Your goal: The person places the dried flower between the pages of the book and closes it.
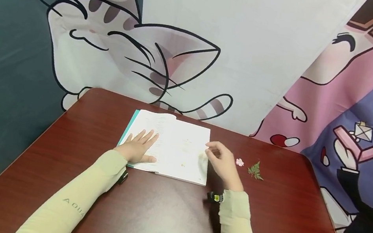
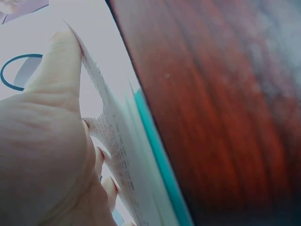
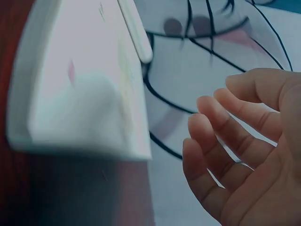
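An open book [image 1: 187,132] with a teal cover edge lies on the table, printed text on its left page and a few small faint marks on its right page. My left hand [image 1: 137,149] rests flat on the left page, fingers spread; the left wrist view shows its palm side and thumb over the paper. Beside the right page's outer edge hovers my right hand [image 1: 224,163]. Its fingers [image 3: 202,127] are loosely bent and hold nothing in the right wrist view, apart from the book. A pink flower [image 1: 239,162] and a green fern leaf [image 1: 255,170] lie to its right.
The dark red-brown wooden table [image 1: 158,216] has rounded far corners. Behind it hangs a cloth backdrop [image 1: 248,33] with cartoon figures, including a striped cat. Small dark devices sit at both wrists, below pale yellow-green sleeves [image 1: 91,182].
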`<state>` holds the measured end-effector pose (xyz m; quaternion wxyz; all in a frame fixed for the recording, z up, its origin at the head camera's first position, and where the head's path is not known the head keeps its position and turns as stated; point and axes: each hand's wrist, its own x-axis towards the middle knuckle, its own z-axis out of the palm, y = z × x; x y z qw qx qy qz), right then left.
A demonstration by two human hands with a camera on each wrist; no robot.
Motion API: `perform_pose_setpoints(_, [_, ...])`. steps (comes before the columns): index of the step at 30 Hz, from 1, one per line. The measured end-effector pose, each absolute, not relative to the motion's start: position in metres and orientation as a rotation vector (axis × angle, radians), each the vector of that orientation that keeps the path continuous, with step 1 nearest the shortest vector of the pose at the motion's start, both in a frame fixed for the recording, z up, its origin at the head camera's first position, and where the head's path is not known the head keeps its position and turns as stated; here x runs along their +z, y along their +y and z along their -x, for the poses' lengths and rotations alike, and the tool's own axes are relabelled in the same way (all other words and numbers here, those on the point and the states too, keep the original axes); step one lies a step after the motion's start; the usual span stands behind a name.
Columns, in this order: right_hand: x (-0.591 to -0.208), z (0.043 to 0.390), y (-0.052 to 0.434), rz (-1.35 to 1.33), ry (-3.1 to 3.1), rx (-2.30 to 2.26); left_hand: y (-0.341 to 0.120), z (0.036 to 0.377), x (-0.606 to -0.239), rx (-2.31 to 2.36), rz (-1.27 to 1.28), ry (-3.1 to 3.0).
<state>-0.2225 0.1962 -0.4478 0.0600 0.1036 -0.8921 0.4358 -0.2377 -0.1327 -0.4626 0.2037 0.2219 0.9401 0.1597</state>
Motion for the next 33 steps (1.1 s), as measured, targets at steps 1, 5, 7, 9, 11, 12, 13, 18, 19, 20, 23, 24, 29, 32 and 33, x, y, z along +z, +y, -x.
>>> perform_pose_setpoints(1, [-0.446,0.221,0.202,-0.297,-2.706,1.309,-0.133,0.238,-0.463,0.444,-0.616,2.622])
perform_pose_setpoints(5, [-0.443,0.217,0.221,-0.229,-2.701,1.258,-0.132,0.239,-0.463,0.436,-0.609,2.607])
perform_pose_setpoints(7, [-0.442,0.216,0.229,-0.196,-2.698,1.240,-0.132,0.239,-0.463,0.442,-0.606,2.596])
perform_pose_setpoints(9, [-0.443,0.216,0.236,-0.169,-2.691,1.222,-0.132,0.238,-0.463,0.445,-0.600,2.592])
perform_pose_setpoints(11, [-0.443,0.216,0.242,-0.136,-2.693,1.233,-0.133,0.238,-0.463,0.443,-0.594,2.596])
perform_pose_setpoints(12, [-0.443,0.216,0.245,-0.119,-2.692,1.247,-0.133,0.238,-0.463,0.437,-0.593,2.598])
perform_pose_setpoints(13, [-0.443,0.216,0.248,-0.103,-2.695,1.257,-0.133,0.238,-0.464,0.429,-0.591,2.601])
perform_pose_setpoints(18, [-0.446,0.214,0.265,-0.018,-2.776,1.204,-0.133,0.241,-0.466,0.398,-0.604,2.613])
perform_pose_setpoints(19, [-0.446,0.214,0.269,-0.008,-2.801,1.173,-0.132,0.241,-0.466,0.392,-0.605,2.615])
perform_pose_setpoints(20, [-0.448,0.214,0.272,0.007,-2.826,1.146,-0.132,0.241,-0.466,0.392,-0.607,2.617])
perform_pose_setpoints(23, [-0.451,0.212,0.279,0.040,-2.896,1.097,-0.132,0.242,-0.466,0.390,-0.605,2.613])
perform_pose_setpoints(24, [-0.453,0.212,0.281,0.050,-2.917,1.088,-0.132,0.242,-0.466,0.388,-0.604,2.610])
perform_pose_setpoints(29, [-0.459,0.213,0.284,0.099,-2.987,1.064,-0.132,0.243,-0.468,0.395,-0.605,2.610])
perform_pose_setpoints(32, [-0.464,0.214,0.284,0.127,-3.000,1.062,-0.133,0.242,-0.468,0.417,-0.609,2.606])
perform_pose_setpoints(33, [-0.466,0.214,0.284,0.130,-3.002,1.062,-0.133,0.242,-0.468,0.424,-0.611,2.602])
